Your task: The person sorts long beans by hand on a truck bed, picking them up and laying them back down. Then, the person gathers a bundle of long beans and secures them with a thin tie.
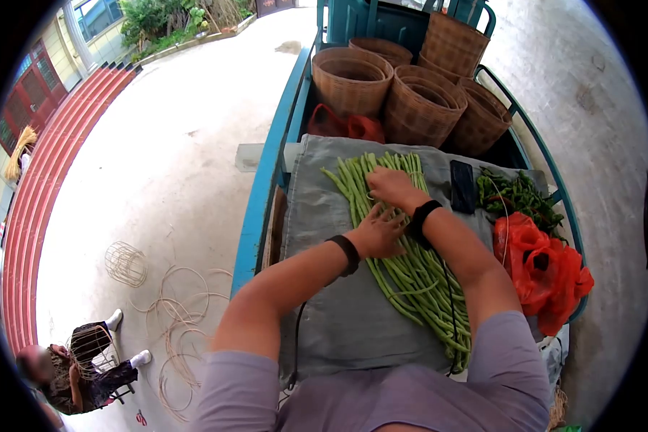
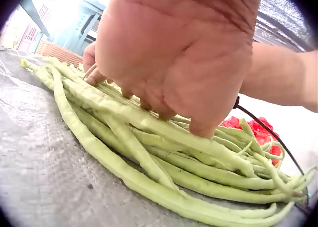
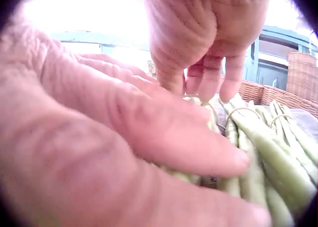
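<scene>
A bundle of long green beans (image 1: 417, 277) (image 2: 149, 157) (image 3: 268, 152) lies lengthwise on a grey cloth (image 1: 338, 317) spread over a cart bed. My left hand (image 1: 378, 232) (image 2: 184, 53) (image 3: 124, 127) presses down on the middle of the bundle with its fingers spread. Just beyond it, my right hand (image 1: 390, 184) (image 2: 91, 63) (image 3: 203, 38) has thumb and fingertips gathered down onto the beans. A thin loop shows by its fingers. Both wrists wear black bands.
A black phone (image 1: 462, 186) lies on the cloth right of the beans, next to dark leafy greens (image 1: 518, 196) and red plastic bags (image 1: 547, 270). Woven baskets (image 1: 353, 75) fill the cart's far end. The blue cart rail (image 1: 263, 194) runs along the left. A person (image 1: 79, 367) sits on the concrete near wire hoops (image 1: 187, 309).
</scene>
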Available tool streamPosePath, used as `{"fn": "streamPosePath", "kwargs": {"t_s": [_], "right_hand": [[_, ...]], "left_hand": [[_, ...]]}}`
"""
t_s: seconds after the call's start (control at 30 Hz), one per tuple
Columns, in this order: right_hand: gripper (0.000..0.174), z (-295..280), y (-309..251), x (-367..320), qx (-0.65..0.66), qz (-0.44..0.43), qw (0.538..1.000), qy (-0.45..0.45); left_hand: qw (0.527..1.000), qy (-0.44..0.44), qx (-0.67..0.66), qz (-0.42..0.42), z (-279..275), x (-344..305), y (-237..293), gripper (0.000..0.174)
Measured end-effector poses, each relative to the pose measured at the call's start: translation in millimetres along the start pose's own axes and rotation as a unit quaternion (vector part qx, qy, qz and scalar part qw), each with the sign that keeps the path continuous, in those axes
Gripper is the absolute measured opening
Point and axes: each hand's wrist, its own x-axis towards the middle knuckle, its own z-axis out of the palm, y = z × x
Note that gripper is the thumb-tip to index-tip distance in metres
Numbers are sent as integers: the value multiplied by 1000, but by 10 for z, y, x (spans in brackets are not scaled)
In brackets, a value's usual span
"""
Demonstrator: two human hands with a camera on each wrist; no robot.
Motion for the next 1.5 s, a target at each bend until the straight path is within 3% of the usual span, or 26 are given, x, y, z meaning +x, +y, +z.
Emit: {"fn": "streamPosePath", "kwargs": {"t_s": [0.1,0.2,0.23,0.33,0.37,0.4,0.43,0.47,0.57,0.67,0.73,0.87,0.97,1.0,1.07,1.17,1.27,1.5], "right_hand": [[7,170,-36,72,-100,-35,994,-6],[8,260,-114,147,-170,-30,984,-53],[8,246,-145,173,-188,-22,979,-73],[18,-1,-155,200,-8,148,987,-60],[18,375,396,233,-158,-89,982,45],[18,226,358,219,97,46,992,72],[18,-81,242,179,342,180,917,93],[18,-316,146,135,559,302,765,109],[16,-599,161,-108,574,259,745,222],[13,-862,117,-442,515,175,740,397],[13,-1011,230,-715,440,176,740,477],[12,-1136,689,-1448,313,253,800,445],[18,-924,1438,-2160,18,348,889,298],[20,-926,1358,-2271,-56,394,894,206],[26,-930,1132,-2416,-195,469,861,14],[29,-804,1045,-2089,-97,319,930,153],[25,-764,722,-1415,50,269,958,82],[15,201,658,-454,-4,186,978,97]], "left_hand": [[998,-36,-46,-22,25,52,27,63],[994,83,-71,10,159,21,-13,60],[996,44,-84,-4,142,10,-14,59],[995,-47,-86,-30,32,13,-4,58],[995,-65,-64,-29,1,14,-2,60],[995,-81,-42,-28,-11,14,5,61],[997,-62,-47,-25,21,10,4,63],[997,-45,-51,-21,85,-3,-11,64],[999,-31,-41,-14,153,-1,-40,68],[998,-52,-37,-16,145,1,-47,69],[997,-65,-44,-22,121,-2,-39,67],[992,-94,-83,-31,58,33,-38,66],[978,-174,-97,-67,-324,149,22,67],[981,-154,-94,-73,-322,191,40,66],[986,-119,-87,-81,-280,271,85,66],[996,-26,-77,-42,54,481,69,67],[995,-51,-55,-63,134,552,110,70],[988,-71,-119,-75,192,438,48,70]]}}
